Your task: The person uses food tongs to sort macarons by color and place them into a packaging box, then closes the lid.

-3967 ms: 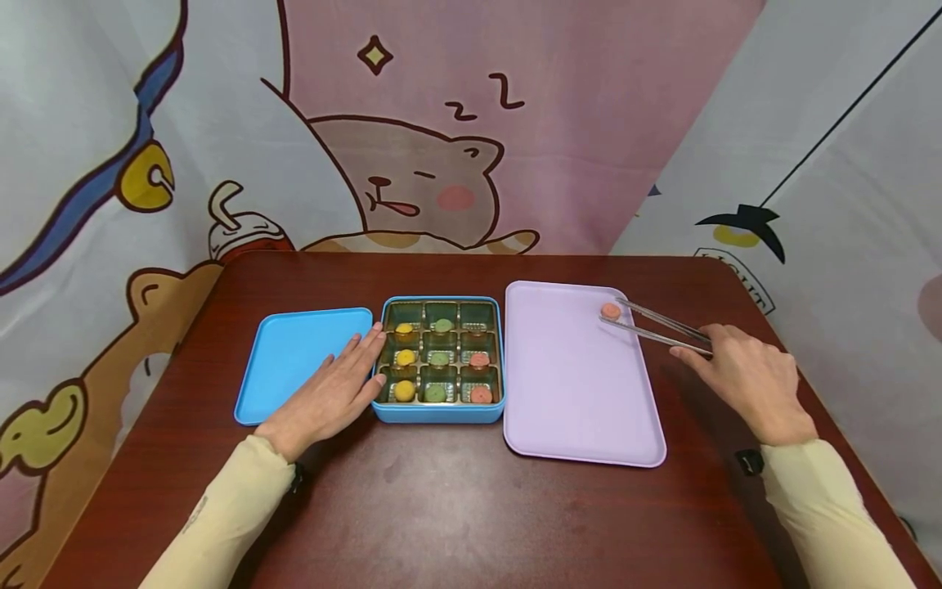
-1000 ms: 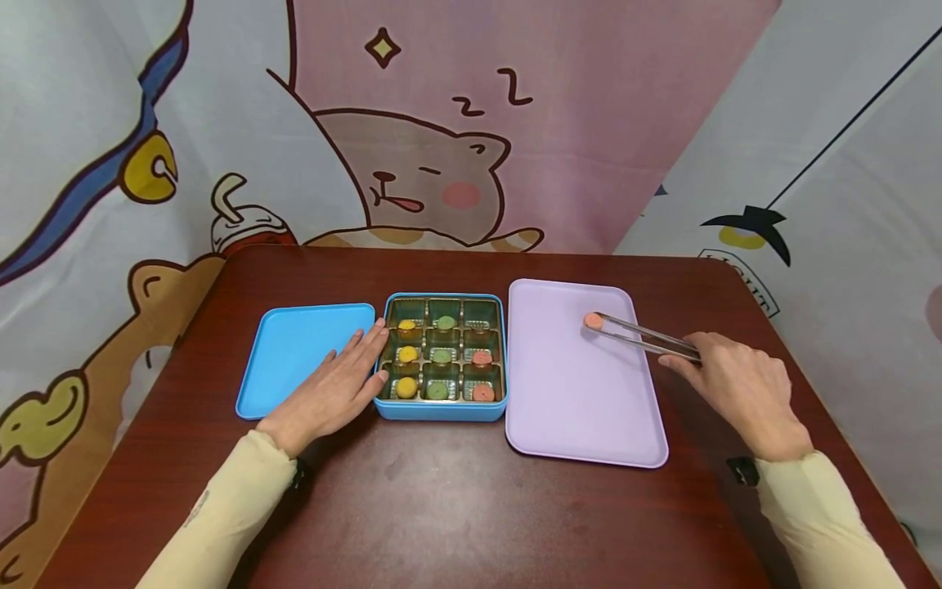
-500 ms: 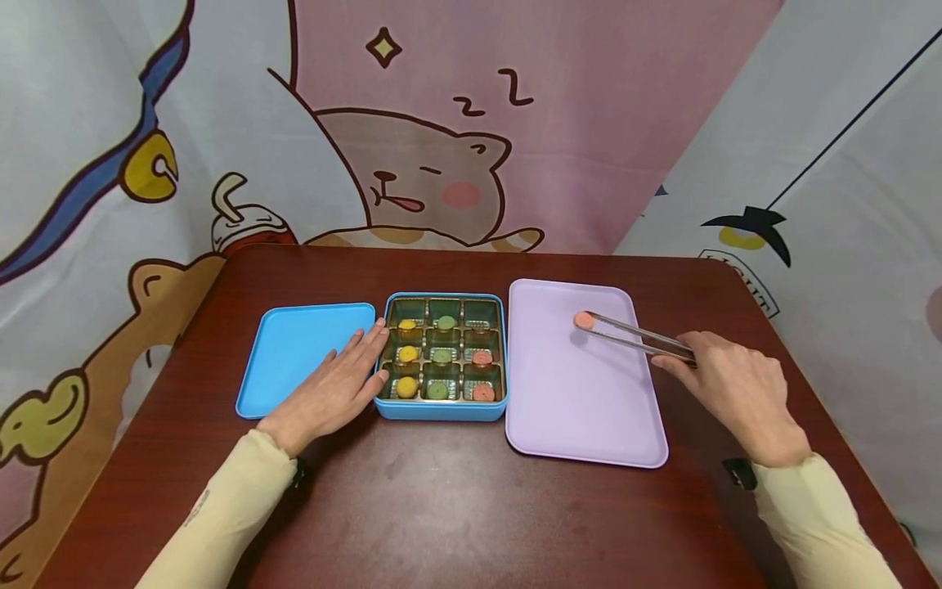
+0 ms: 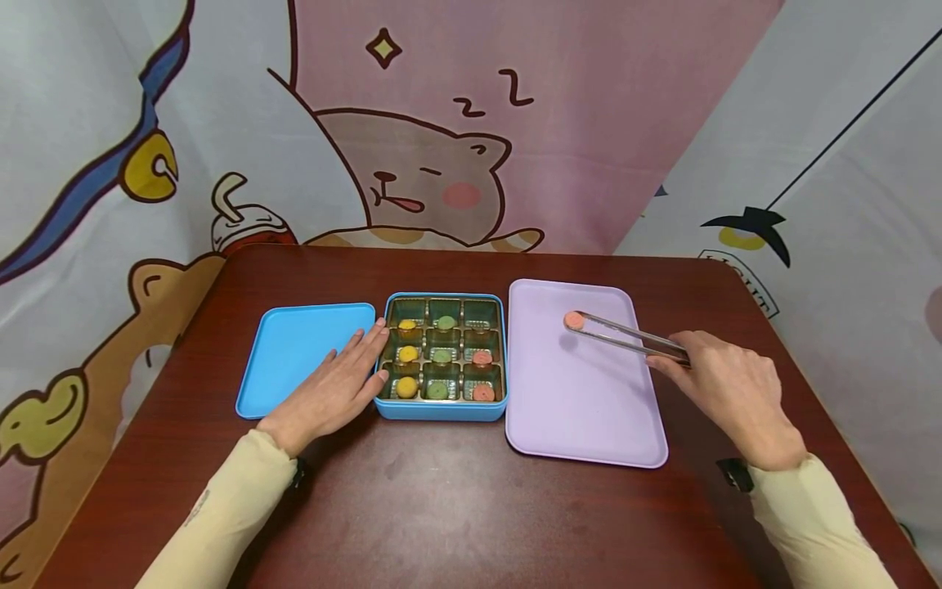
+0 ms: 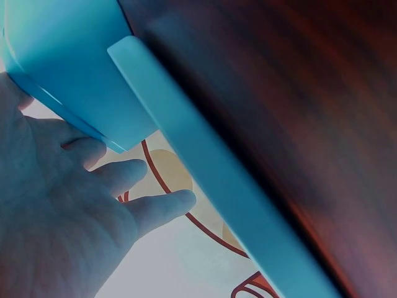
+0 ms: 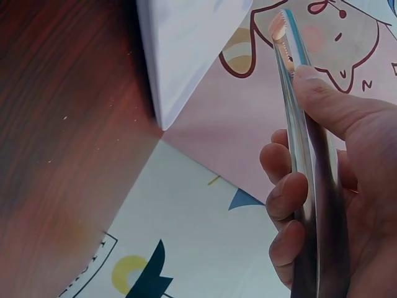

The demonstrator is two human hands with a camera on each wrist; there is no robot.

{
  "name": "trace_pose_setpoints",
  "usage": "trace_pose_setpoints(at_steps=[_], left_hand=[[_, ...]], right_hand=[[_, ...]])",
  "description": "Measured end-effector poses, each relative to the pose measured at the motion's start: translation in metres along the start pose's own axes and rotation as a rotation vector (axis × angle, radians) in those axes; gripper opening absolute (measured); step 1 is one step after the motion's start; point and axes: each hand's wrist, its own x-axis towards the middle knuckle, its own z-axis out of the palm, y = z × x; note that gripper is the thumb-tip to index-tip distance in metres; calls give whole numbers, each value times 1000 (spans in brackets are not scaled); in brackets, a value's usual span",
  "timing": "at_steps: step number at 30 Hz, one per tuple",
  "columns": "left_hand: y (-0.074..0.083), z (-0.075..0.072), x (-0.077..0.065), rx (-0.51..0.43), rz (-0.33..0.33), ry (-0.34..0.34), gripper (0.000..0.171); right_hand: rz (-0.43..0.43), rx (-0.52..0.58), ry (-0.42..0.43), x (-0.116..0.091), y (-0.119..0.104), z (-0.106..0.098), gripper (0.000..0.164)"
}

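My right hand grips metal tongs, whose tips pinch a small round pink piece above the lilac tray. The right wrist view shows the thumb and curled fingers round the tongs. My left hand lies with straight fingers against the left rim of a blue box. Inside, a gold divided insert holds yellow pieces in the left column, green pieces in the middle and two pink pieces on the right. The back right compartment shows no piece.
A flat blue lid lies left of the box, partly under the left forearm and hand's line of sight. All stand on a dark reddish wooden table. A printed cartoon cloth hangs behind the table's far edge.
The tongs stood open around the pink piece on the tray four seconds ago. Now they pinch it, raised and carried left toward the box. The left hand keeps its place.
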Motion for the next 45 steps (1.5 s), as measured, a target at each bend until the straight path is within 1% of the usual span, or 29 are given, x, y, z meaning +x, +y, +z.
trace_pose_setpoints(at_steps=[12, 21, 31, 32, 35, 37, 39, 43, 45], left_hand=[[0, 0, 0, -1, -4, -3, 68], [0, 0, -1, 3, -1, -3, 68], [0, 0, 0, 1, -2, -4, 68], [0, 0, 0, 0, -2, -4, 68], [0, 0, 0, -3, -2, -5, 67], [0, -1, 0, -4, -2, -5, 67], [0, -1, -1, -5, -2, -5, 67], [0, -1, -1, -7, -3, -7, 68], [0, -1, -1, -6, -3, -9, 68]], right_hand=[[-28, 30, 30, 6, -12, -1, 43], [-34, 60, 4, 13, -26, -2, 43], [-75, 76, 13, 24, -39, -3, 43], [-82, 76, 18, 25, -40, -3, 45], [-106, 80, 32, 28, -43, -3, 59], [-123, 77, 40, 30, -45, -2, 64], [-135, 74, 42, 32, -47, -2, 61], [-140, 60, 32, 38, -53, -2, 40], [-137, 57, 25, 41, -56, -2, 38]])
